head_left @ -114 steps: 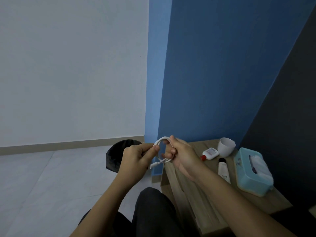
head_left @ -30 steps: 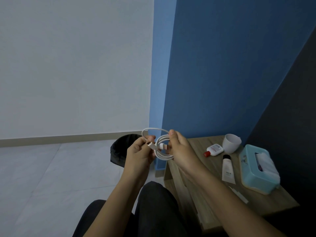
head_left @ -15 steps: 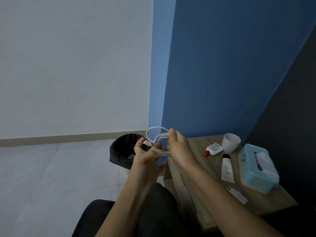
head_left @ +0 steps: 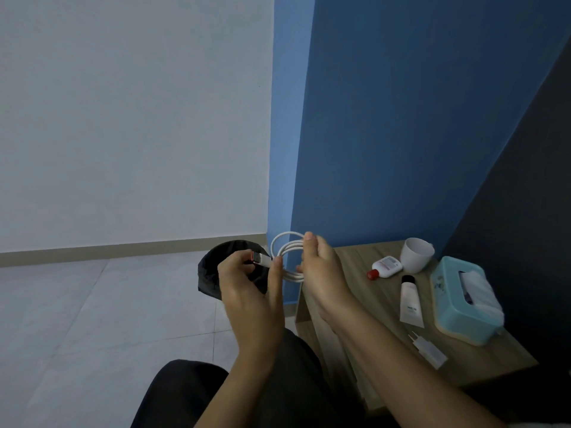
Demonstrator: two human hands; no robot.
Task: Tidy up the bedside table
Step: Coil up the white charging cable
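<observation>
A white charging cable point(head_left: 287, 251) is coiled into loops in the air, left of the wooden bedside table point(head_left: 358, 267). My right hand point(head_left: 321, 270) pinches the coil at its right side. My left hand point(head_left: 250, 288) holds the cable's plug end, a silver connector with an orange inside, between thumb and fingers. On the table lie a small white bottle with a red cap point(head_left: 386, 267), a white cup point(head_left: 417, 254), a white tube with a black cap point(head_left: 410, 301), a white charger plug point(head_left: 428, 350) and a teal tissue box point(head_left: 463, 298).
A black bin point(head_left: 213, 273) stands on the tiled floor left of the table, behind my left hand. A blue wall rises behind the table and a dark panel runs along its right side. My dark-clothed knee point(head_left: 191, 393) is at the bottom.
My left hand has pulled the plug end out to the left of the coil. The right hand keeps its pinch on the loops, and the view has shifted slightly.
</observation>
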